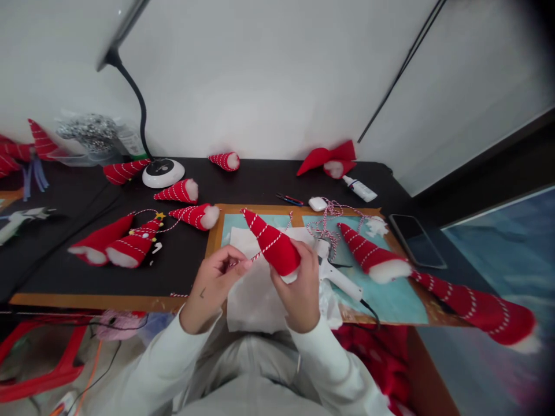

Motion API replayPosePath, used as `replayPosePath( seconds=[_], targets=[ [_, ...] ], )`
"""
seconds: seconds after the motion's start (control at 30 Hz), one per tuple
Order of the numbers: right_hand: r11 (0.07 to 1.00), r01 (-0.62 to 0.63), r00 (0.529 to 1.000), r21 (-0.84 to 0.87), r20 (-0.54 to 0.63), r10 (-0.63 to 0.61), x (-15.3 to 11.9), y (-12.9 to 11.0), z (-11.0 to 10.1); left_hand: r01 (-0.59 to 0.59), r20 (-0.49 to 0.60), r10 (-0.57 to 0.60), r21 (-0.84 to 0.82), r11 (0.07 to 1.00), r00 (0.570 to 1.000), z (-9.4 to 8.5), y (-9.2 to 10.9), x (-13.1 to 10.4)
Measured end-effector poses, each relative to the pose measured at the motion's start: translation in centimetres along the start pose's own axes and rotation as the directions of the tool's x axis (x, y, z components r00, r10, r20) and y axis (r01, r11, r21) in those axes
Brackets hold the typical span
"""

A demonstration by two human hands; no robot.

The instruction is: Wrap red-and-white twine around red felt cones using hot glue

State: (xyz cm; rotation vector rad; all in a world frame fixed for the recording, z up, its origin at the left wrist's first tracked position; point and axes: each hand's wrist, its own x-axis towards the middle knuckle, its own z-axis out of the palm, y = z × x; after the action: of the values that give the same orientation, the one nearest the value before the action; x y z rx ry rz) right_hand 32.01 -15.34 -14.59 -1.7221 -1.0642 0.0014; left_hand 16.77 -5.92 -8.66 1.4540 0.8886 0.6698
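Note:
My right hand (302,283) grips a stuffed red felt cone (277,249) by its wide end, where white stuffing shows. The cone's tip points up and to the left, and red-and-white twisted cord (256,256) winds round it. Pinched between the fingers of my left hand (215,281) is the loose length of that cord, stretched to the cone. A white glue gun (342,281) lies just right of my right hand, partly hidden by it. Beneath both hands spreads a sheet of white paper (243,300).
Several finished-looking red cones (376,257) lie at right and left. A tangle of cord (332,216), a phone (417,240), a white glue bottle (359,188), small snips (289,199) and a white earbud case (318,204) surround the work mat. A desk lamp (163,173) stands back left.

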Motion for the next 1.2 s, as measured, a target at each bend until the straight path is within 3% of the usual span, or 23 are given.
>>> replayPosePath(
  seconds=[0.17, 0.23, 0.3, 0.43, 0.57, 0.67, 0.77, 0.87, 1.03, 1.1, 1.2],
  targets=[
    [0.998, 0.04, 0.999, -0.04, -0.029, -0.041, -0.2, 0.3, 0.1, 0.035, -0.015, -0.037, -0.112, 0.993, 0.999, 0.2, -0.4, -0.6],
    [0.997, -0.041, 0.999, 0.069, -0.01, 0.042, -0.2, 0.1, 0.1, 0.058, -0.006, -0.06, -0.149, 0.987, 0.998, 0.4, -0.9, -0.5],
    [0.947, -0.197, 0.98, 0.253, 0.078, 0.183, -0.3, -0.2, 0.1, 0.072, 0.004, -0.072, -0.174, 0.982, 0.997, 0.7, -1.5, -0.4],
    [0.617, -0.532, 0.847, 0.58, 0.356, 0.396, -0.8, -1.0, 0.1, 0.07, 0.039, -0.061, -0.27, 0.96, 0.997, 1.4, -2.4, 0.0],
    [0.343, -0.614, 0.784, 0.711, 0.497, 0.372, -1.1, -1.7, 0.2, 0.112, 0.093, -0.079, -0.444, 0.889, 0.993, 2.0, -2.9, 0.3],
    [0.274, -0.623, 0.774, 0.733, 0.527, 0.351, -1.1, -1.9, 0.2, 0.155, 0.124, -0.107, -0.501, 0.851, 0.986, 2.1, -2.9, 0.4],
    [0.326, -0.608, 0.79, 0.724, 0.51, 0.341, -1.2, -1.7, 0.3, 0.195, 0.173, -0.125, -0.483, 0.854, 0.977, 1.8, -2.6, 0.4],
    [0.466, -0.578, 0.815, 0.67, 0.443, 0.373, -1.3, -1.5, 0.4, 0.207, 0.184, -0.135, -0.462, 0.862, 0.974, 1.4, -2.4, 0.4],
    [0.807, -0.378, 0.92, 0.453, 0.092, 0.38, -0.9, -1.2, 0.6, 0.102, 0.01, -0.106, -0.392, 0.914, 0.994, 1.4, -3.1, -0.2],
    [0.855, -0.334, 0.935, 0.398, 0.027, 0.352, -0.7, -1.0, 0.7, 0.079, -0.012, -0.09, -0.366, 0.927, 0.996, 1.6, -3.4, -0.4],
    [0.848, -0.345, 0.929, 0.402, 0.015, 0.371, -0.5, -0.9, 0.6, 0.084, 0.012, -0.085, -0.354, 0.931, 0.996, 1.9, -3.8, -0.6]
  ],
)
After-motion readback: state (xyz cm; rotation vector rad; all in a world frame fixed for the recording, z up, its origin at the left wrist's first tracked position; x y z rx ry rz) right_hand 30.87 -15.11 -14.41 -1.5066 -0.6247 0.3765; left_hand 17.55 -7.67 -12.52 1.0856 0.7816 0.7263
